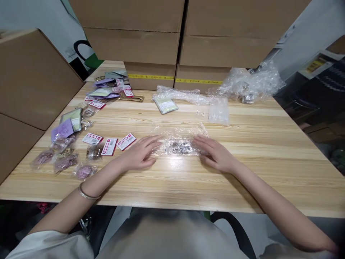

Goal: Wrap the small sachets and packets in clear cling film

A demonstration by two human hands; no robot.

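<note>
A left hand and a right hand rest open, fingers extended and neither clenched, at opposite sides of a clear plastic bag lying flat on a wooden tabletop. The placement appears to steady and smooth the film; how firmly the fingertips press cannot be told. Small dark and silvery contents show through the glare, too blurred to identify. Beyond the bag lie a pale green packet and a frosted plastic sleeve, whose contents, if any, are unclear. On the left, clear pouches enclose pinkish and brown bundles, beside barcode cards lying face up, seemingly convenient for reading. Crumpled clear plastic sits at the far right, near stacked cardboard boxes, whose insides are hidden.
</note>
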